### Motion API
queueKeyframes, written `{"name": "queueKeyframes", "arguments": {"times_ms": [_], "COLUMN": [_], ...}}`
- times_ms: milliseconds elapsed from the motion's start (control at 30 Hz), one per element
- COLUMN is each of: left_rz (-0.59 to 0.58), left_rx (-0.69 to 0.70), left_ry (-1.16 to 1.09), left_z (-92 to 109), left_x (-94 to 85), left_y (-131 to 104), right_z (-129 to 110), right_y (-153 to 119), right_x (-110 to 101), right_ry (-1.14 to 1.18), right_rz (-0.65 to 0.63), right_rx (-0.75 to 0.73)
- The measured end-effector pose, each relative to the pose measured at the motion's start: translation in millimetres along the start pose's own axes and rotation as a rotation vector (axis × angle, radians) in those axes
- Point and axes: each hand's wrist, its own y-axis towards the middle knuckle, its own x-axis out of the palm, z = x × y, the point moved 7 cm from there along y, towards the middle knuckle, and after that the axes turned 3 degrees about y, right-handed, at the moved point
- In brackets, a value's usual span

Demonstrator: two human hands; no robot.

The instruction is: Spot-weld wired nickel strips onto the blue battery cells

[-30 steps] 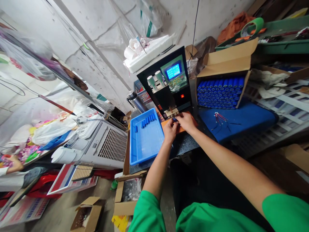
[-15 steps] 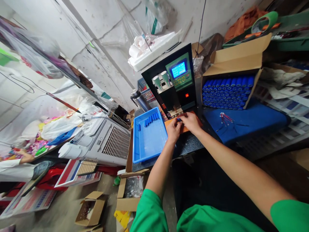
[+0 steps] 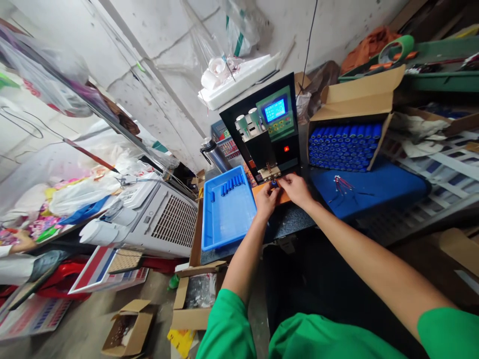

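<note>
Under the electrode tips of a black spot welder (image 3: 289,162) with a lit blue display, a small blue battery cell (image 3: 274,184) shows between my hands. My left hand (image 3: 265,200) has its fingers closed on the cell from the left. From the right, my right hand (image 3: 295,190) pinches close to the cell's end and the tips; what is in its fingers is too small to make out. Both hands rest at an orange board (image 3: 283,197) in front of the machine. Left of them, a blue tray (image 3: 229,219) holds several blue cells (image 3: 232,184).
To the right stands an open cardboard box (image 3: 352,102) packed with blue cells. Red and black wire leads (image 3: 343,185) lie on a blue surface (image 3: 389,192). A steel flask (image 3: 217,155) stands behind the tray. At far left, another person's hand (image 3: 23,242) shows.
The view has shifted slightly. My hands stay at the welder tips; the right hand's fingers have drawn a little apart from the left, and more of the blue cell shows.
</note>
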Motion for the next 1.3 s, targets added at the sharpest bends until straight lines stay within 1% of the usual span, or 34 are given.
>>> {"name": "queueKeyframes", "arguments": {"times_ms": [100,167,233,300,367,467,600,667,767,867,1000,1067,1100,1167,1300], "left_rz": [-0.008,-0.01,-0.019,-0.027,-0.025,-0.016,-0.029,-0.037,-0.026,-0.021,-0.049,-0.054,-0.05,-0.045,-0.066], "left_rx": [-0.001,0.005,0.009,0.019,0.036,0.043,-0.001,-0.015,-0.014,-0.009,-0.003,0.008,0.013,0.014,0.012], "left_ry": [-0.009,-0.016,-0.019,-0.036,-0.069,-0.094,-0.02,0.051,0.143,0.211,0.251,0.246,0.248,0.259,0.272], "left_z": [-3,-5,-6,-7,-6,-4,0,3,6,7,7,10,11,14,17], "left_x": [1.1,1.6,2.2,2.6,2.1,1.0,0.9,0.3,-2.8,-5.3,-5.5,-6.0,-6.9,-8.7,-10.0], "left_y": [0,0,0,0,0,1,3,4,6,6,6,5,4,3,1], "right_z": [-30,-48,-60,-65,-65,-59,-50,-47,-48,-56,-72,-77,-79,-79,-70], "right_y": [-14,-24,-31,-33,-31,-24,-18,-16,-13,-4,26,46,57,78,116], "right_x": [-16,-18,-13,-6,2,11,13,9,-11,-47,-100,-114,-118,-119,-106], "right_ry": [-0.357,-0.563,-0.702,-0.782,-0.831,-0.882,-0.946,-0.965,-0.947,-0.891,-0.906,-0.945,-0.963,-0.995,-1.047], "right_rz": [0.056,0.056,0.028,-0.02,-0.083,-0.158,-0.187,-0.167,-0.053,0.126,0.372,0.447,0.47,0.494,0.502], "right_rx": [-0.302,-0.486,-0.612,-0.674,-0.686,-0.654,-0.606,-0.605,-0.639,-0.692,-0.725,-0.726,-0.723,-0.707,-0.629]}}
